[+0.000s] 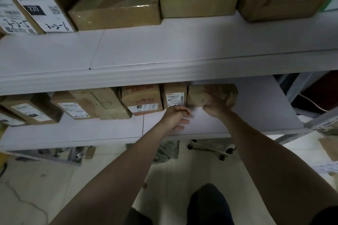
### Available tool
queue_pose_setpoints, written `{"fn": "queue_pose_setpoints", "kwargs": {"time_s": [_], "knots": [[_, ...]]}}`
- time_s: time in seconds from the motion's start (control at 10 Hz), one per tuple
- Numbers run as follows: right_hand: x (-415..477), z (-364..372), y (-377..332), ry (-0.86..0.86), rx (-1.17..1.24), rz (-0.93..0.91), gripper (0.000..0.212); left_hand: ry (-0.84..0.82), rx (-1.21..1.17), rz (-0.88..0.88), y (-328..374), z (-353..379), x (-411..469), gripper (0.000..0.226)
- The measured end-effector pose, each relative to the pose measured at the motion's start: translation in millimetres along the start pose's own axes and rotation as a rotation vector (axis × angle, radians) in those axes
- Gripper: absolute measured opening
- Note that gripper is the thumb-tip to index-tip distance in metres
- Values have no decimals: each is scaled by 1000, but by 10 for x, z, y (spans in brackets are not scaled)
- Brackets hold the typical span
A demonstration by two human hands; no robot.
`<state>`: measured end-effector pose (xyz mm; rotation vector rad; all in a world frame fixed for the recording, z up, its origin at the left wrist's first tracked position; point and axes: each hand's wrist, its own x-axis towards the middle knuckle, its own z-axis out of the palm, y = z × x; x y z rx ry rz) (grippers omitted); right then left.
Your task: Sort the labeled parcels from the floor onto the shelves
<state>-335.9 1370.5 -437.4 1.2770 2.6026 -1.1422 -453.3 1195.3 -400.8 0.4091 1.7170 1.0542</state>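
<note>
A brown paper-wrapped parcel (199, 95) sits at the right end of the row on the lower shelf (256, 115). My right hand (216, 107) grips its front right corner, fingers curled over it. My left hand (178, 118) lies on the shelf board just in front of a small labeled box (174, 97), fingers loosely extended to the right and holding nothing. The brown parcel touches that small box on its left.
More labeled boxes (142, 99) fill the lower shelf to the left. The upper shelf (164, 49) carries several cartons (117, 9) marked with handwritten codes. Below are a tiled floor, a wheeled frame (210, 149) and a parcel (329, 147) at the right edge.
</note>
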Motion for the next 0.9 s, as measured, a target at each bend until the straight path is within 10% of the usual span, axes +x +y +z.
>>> {"fn": "queue_pose_setpoints", "kwargs": {"time_s": [0.3,0.9], "knots": [[132,359,-7,195,-366,-79,67,-19,-24,-40,-269,-128,162,23],[-510,294,-853,-52,-222,67,64,-42,-58,-1,135,-481,-645,20]]}}
